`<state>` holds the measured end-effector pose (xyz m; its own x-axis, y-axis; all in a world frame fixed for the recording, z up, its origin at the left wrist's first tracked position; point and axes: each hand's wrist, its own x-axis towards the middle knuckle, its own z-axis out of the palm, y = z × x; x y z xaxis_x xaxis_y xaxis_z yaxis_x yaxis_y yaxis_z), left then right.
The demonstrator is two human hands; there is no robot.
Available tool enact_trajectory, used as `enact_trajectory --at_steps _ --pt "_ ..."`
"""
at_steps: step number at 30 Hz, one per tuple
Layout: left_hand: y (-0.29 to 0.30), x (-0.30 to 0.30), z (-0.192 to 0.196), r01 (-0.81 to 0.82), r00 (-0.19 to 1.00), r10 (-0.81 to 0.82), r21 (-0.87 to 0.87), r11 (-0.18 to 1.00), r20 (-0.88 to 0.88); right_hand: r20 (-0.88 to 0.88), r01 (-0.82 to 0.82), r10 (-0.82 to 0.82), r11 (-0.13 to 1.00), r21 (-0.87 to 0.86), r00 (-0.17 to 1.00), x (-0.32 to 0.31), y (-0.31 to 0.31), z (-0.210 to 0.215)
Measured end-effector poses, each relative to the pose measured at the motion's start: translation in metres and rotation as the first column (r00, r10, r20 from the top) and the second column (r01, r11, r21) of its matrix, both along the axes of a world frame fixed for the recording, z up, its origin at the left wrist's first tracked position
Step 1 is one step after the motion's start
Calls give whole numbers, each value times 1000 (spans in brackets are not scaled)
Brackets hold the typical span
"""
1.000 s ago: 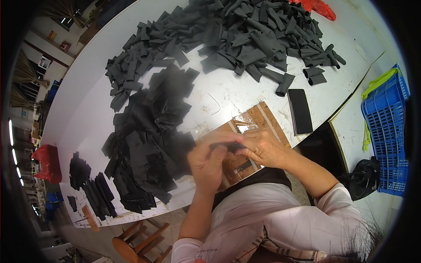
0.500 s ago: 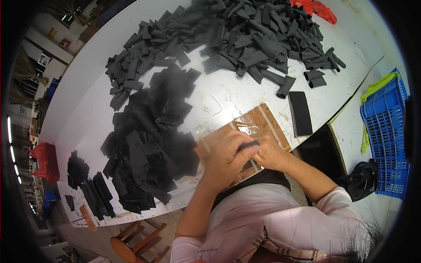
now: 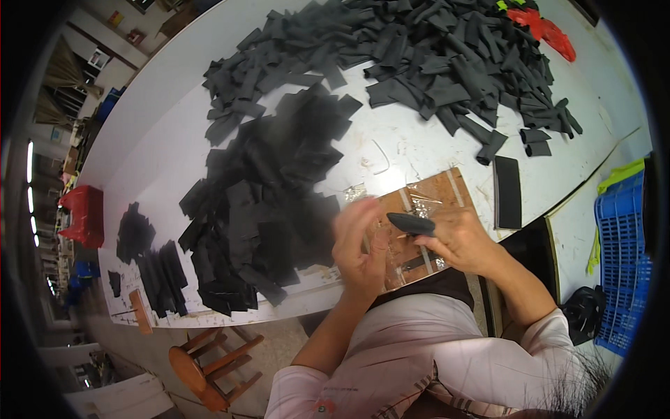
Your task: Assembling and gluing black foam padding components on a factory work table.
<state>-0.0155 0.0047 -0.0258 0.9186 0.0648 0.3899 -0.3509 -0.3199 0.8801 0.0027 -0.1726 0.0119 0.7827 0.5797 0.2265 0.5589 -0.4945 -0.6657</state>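
Note:
A small dark grey fabric piece point(image 3: 412, 224), folded or rolled into a narrow pointed shape, sticks out from my right hand point(image 3: 464, 241), whose thumb and fingers close on it. My left hand point(image 3: 359, 244) is just left of that piece, apart from it, with its blurred fingers stretched out and nothing visible in them. Beneath both hands lies a brown wooden board point(image 3: 443, 183) with pale strips and clear tape across it. A short dark strip point(image 3: 417, 263) shows on the board near its front edge. The board's middle is partly covered by my hands.
Flat black fabric pieces point(image 3: 258, 209) are heaped left of the board. Rolled grey pieces point(image 3: 447, 70) pile up along the far side of the white table point(image 3: 139, 153). A black phone point(image 3: 507, 192) lies right of the board, a blue basket point(image 3: 623, 269) farther right. A wooden stool point(image 3: 202, 373) stands below left.
My hands, earlier together around the dark piece, have come apart. The left has let go and moved left; the right keeps the piece, now more exposed. The whole view has shifted slightly.

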Motion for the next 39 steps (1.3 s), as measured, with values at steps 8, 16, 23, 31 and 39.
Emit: enact_trajectory --at_steps 8,16,23,31,39 --pt "83 4 -83 -288 825 564 879 380 27 -449 461 -198 643 612 871 52 -13 28" --pt "139 16 -94 -282 833 545 919 275 93 -207 601 -585 799 19 784 105 -45 -58" --pt "121 48 -32 -324 939 277 802 501 206 290 817 -771 480 -319 566 113 -39 -88" --pt "93 210 -60 -129 926 377 923 363 -19 171 683 -663 721 -117 729 95 0 -110" --pt "92 247 -99 -393 841 488 884 255 233 -34 712 -716 697 -84 697 102 -6 -108"
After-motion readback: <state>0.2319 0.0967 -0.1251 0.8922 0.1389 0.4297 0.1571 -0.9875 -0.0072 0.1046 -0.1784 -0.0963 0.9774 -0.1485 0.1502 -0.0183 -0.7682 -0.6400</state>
